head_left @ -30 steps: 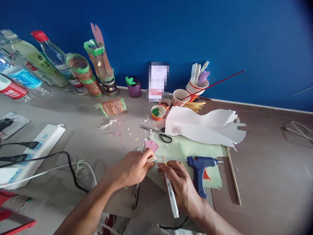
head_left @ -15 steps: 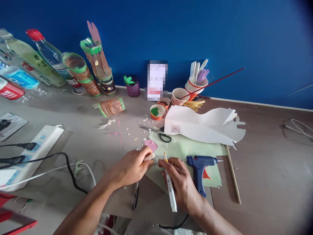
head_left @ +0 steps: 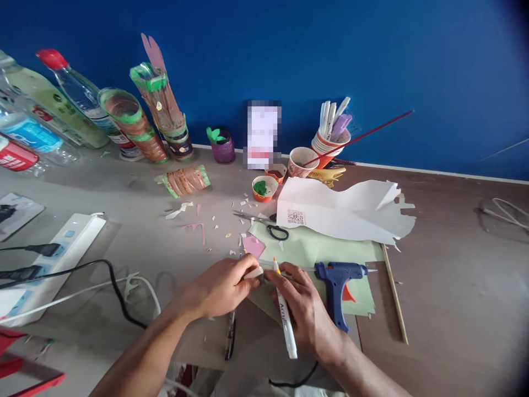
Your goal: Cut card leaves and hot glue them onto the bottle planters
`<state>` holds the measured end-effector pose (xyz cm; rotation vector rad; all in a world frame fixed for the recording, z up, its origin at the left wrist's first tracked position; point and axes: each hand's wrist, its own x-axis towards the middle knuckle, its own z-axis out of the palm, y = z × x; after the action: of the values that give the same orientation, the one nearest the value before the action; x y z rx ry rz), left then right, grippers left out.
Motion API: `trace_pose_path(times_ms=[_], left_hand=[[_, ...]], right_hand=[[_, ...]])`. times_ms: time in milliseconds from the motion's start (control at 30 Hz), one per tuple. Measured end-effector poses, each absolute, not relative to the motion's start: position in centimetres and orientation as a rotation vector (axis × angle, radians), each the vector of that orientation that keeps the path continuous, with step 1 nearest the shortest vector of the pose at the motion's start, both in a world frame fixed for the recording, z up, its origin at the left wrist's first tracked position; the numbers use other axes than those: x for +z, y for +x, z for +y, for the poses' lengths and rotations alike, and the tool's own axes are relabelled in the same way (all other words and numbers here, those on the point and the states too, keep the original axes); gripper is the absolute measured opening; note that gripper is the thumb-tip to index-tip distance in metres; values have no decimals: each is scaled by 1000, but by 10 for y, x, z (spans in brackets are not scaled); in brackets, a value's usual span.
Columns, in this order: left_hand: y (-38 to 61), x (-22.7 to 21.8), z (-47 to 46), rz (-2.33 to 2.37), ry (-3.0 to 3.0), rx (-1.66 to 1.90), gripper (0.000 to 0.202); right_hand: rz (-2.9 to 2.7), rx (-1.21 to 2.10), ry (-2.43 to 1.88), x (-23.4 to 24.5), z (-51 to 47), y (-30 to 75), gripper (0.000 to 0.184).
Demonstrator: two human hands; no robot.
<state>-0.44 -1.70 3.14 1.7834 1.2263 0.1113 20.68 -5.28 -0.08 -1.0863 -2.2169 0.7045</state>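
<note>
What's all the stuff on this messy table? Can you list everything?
plastic bottles: several, clear, far left
painted bottle pieces: a few, brown and green, by the wall
paper cups: four, orange-patterned, middle back
scissors: one, black-handled, middle
white paper: one sheet, right of scissors
glue gun: one, blue, on pale green paper
power strip: one, white, left
marker: one, white, in right hand
paper scrap: one, pale, pinched in left hand
left hand: one, front middle
right hand: one, beside it
</note>
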Motion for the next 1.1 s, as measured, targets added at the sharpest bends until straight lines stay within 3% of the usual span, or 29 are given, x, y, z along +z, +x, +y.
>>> trace_pose_path(times_ms=[200, 500, 833, 1100], left_hand=[[-7, 33, -16, 1237, 1798, 166, 9], [-18, 39, -21, 1030, 1919, -3, 14], [-21, 32, -25, 984, 2106, -56, 25], [-18, 34, -26, 959, 2180, -123, 17]], right_hand=[[-2095, 719, -1073, 2, -54, 209, 45], [-1805, 992, -1215, 4, -55, 216, 21], [-1839, 1049, -1224, 9, -56, 211, 19], [-1874, 984, -1268, 5, -57, 209, 14]])
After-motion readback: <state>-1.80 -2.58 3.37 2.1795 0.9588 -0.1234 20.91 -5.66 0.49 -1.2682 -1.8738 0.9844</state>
